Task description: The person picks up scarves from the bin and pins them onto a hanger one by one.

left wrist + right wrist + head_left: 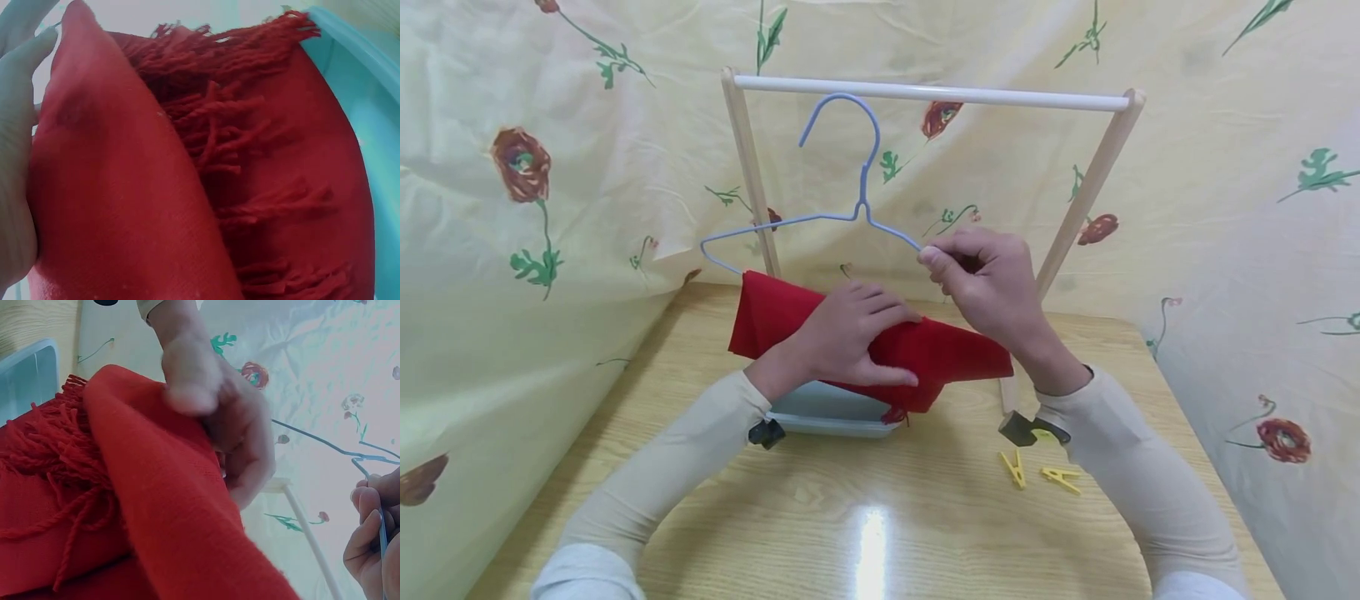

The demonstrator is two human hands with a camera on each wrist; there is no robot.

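A red fringed scarf (955, 354) hangs folded over the lower part of a blue wire hanger (862, 183), covering its bottom bar. My left hand (853, 333) holds the scarf near its middle, with the fingers over the top fold and the thumb spread on the near side. In the left wrist view the fringe lies on the layer beside the front fold of the scarf (125, 187). My right hand (992, 283) pinches the hanger's right shoulder between thumb and fingers. The hanger's hook points up and curves to the left.
Behind the hands stands a wooden rack with a white rod (940, 92); the hook overlaps it in the head view. A pale blue tub (835, 429) sits under the scarf. Two yellow clothespins (1012, 469) lie on the table at right. Flowered cloth surrounds the table.
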